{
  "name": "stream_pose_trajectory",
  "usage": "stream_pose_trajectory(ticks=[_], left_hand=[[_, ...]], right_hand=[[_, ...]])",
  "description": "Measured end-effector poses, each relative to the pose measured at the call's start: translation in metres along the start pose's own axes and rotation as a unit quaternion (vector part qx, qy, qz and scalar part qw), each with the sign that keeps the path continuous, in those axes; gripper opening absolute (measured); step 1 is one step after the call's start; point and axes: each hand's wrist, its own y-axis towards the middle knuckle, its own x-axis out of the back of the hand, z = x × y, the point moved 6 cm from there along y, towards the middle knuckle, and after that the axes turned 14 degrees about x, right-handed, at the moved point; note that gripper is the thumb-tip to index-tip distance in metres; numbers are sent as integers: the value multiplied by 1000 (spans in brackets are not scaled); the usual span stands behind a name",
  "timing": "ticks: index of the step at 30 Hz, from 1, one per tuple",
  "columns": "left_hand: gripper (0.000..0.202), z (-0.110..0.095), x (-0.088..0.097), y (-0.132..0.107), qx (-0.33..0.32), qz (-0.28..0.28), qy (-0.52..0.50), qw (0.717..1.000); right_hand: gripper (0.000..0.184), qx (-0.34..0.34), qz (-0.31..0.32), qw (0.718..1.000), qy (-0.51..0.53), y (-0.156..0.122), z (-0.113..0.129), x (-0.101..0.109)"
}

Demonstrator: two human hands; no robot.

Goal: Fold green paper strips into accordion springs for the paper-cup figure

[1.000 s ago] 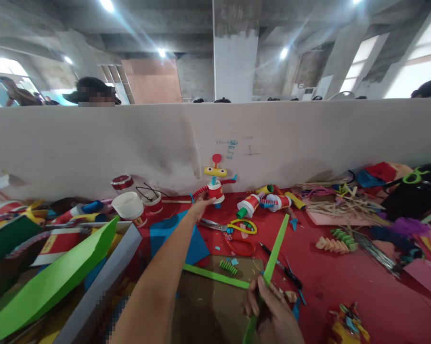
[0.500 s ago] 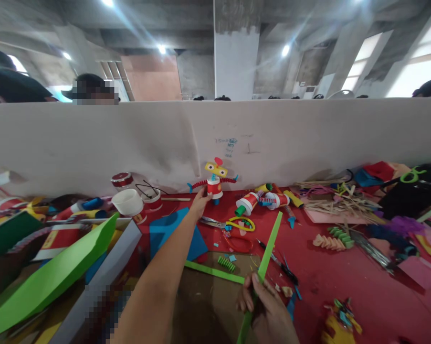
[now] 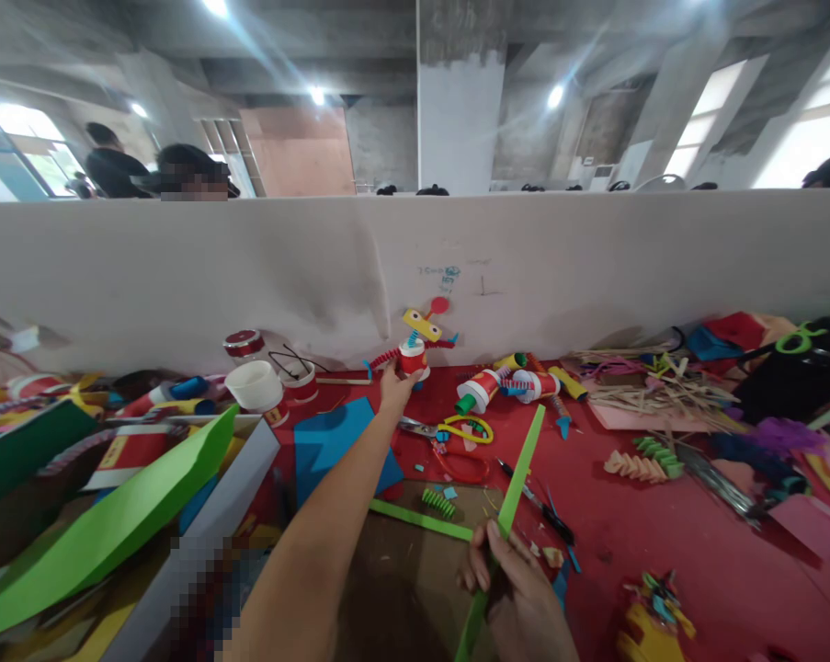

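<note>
My left hand (image 3: 396, 384) reaches to the back of the table, its fingers closed round the cup body of a paper-cup robot figure (image 3: 413, 359). The figure has a yellow head with two eyes, a red disc on top and red pleated arms; it leans to the right. Near the front, my right hand (image 3: 515, 588) pinches a long green paper strip (image 3: 522, 467) that slants upward. Another green strip (image 3: 418, 520) lies on the brown board (image 3: 393, 588), beside a green pleated paper spring (image 3: 438, 502).
Scissors (image 3: 466, 428) with yellow handles and a craft knife (image 3: 549, 515) lie mid-table. Another cup figure (image 3: 480, 392) rests on its side. At left stand a box (image 3: 200, 542) of paper and white cups (image 3: 255, 386). Wooden sticks (image 3: 655, 391) are heaped at right. A white partition (image 3: 559, 267) runs behind.
My left hand has shifted slightly right and closed further round the figure. The figure has tipped to the right. My right hand and its strip have hardly moved.
</note>
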Motion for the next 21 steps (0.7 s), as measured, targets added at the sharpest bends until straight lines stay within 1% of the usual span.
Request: stream_pose_trajectory(ticks=[3, 6, 10, 17, 21], left_hand=[[56, -1, 17, -5, -9, -63, -12, 998], [51, 2, 30, -8, -3, -94, -15, 995], [49, 1, 38, -6, 3, -88, -10, 996], [48, -6, 42, -4, 7, -57, 8, 998], [48, -7, 45, -9, 5, -62, 2, 998]], right_hand=[[29, -6, 9, 1000, 3, -1, 1, -2], [27, -6, 6, 1000, 5, -2, 2, -2], [31, -11, -1, 1000, -6, -3, 2, -2], [31, -3, -13, 1000, -16, -1, 3, 1], [31, 1, -1, 1000, -16, 0, -1, 2]])
